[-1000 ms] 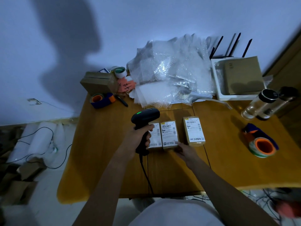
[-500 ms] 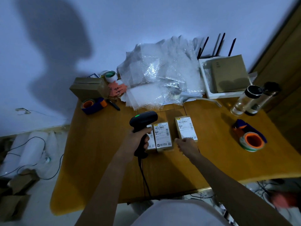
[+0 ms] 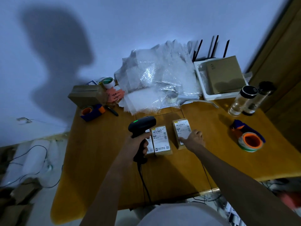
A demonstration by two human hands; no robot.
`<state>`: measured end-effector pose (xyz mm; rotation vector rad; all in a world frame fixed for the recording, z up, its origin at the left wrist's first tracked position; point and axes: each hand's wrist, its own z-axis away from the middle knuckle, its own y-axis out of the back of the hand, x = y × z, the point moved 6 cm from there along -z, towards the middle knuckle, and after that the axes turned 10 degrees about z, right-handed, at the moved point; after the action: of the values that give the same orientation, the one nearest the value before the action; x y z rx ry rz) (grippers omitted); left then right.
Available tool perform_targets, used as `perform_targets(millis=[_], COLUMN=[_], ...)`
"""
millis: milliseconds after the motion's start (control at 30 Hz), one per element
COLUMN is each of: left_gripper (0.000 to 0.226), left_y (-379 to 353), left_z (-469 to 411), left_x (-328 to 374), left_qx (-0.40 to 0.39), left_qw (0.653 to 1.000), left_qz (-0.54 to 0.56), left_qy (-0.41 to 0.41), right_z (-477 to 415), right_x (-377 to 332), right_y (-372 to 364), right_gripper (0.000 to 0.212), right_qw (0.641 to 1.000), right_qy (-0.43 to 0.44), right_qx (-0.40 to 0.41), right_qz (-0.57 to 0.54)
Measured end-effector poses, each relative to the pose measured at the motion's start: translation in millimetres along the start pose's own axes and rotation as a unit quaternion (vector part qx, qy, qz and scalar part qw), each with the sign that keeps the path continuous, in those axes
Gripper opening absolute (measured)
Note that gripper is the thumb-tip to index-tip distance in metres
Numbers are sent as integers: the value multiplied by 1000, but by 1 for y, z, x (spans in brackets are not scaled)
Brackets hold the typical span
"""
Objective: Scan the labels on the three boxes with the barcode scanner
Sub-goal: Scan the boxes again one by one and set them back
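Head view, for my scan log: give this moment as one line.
left hand: grips barcode scanner, green light on | right hand: resting on right box | middle box: label up | table

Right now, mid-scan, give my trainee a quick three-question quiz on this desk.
1. True or false: the left hand grips the barcode scanner.
2. Which box does the right hand touch: A the left box, B the middle box, C the right box?
3. What colour is the light on the scanner?

Key: 1 true. 2 C. 3 green.
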<state>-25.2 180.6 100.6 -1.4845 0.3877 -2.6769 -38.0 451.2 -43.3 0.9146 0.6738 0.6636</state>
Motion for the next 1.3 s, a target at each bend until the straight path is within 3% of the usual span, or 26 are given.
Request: perform_targets(millis=[133,467,567,667,700,800,867,1100,1233,1300], left_gripper=[20,20,20,21,21,21,20,22,21,20], left_y=[5,5,4,3,2,1,1,5,3,0], left_z=[1,5,7,9,9,10,11,12,14,15], left_x=[-1,-1,-1,2,4,11,17,35,43,48], left_qx=[0,5,13,8,6,4,3,-20,-34,-39], left_qw=[1000,1000,1000,1000,1000,1000,999,997,995,995], left_qz=[-3,-2,-2,0,1,17,34,59,63,51], left_qy=[-1,-4,3,-3,-7,-15,-19,-42,-66,-79], right_z=[-8,-12,-21,-60,-61,-25,-4,16,24,31], right_x=[2,11,26,55,55,35,22,-12,-39,-53], right_y=[-16,-22,-36,-75,-76,-41,-17,43,73,88], right_gripper=[112,116,113,140,132,61,43,29,51,41], right_qw=[997,992,978,962,955,934,928,915,905,902], right_qy=[9,4,-16,-46,-46,-27,-26,34,113,154], right_qx=[-70,-115,-150,-157,-162,-156,-141,-82,-31,-6], right_qz=[-14,-57,-143,-217,-246,-320,-344,-392,-408,-403])
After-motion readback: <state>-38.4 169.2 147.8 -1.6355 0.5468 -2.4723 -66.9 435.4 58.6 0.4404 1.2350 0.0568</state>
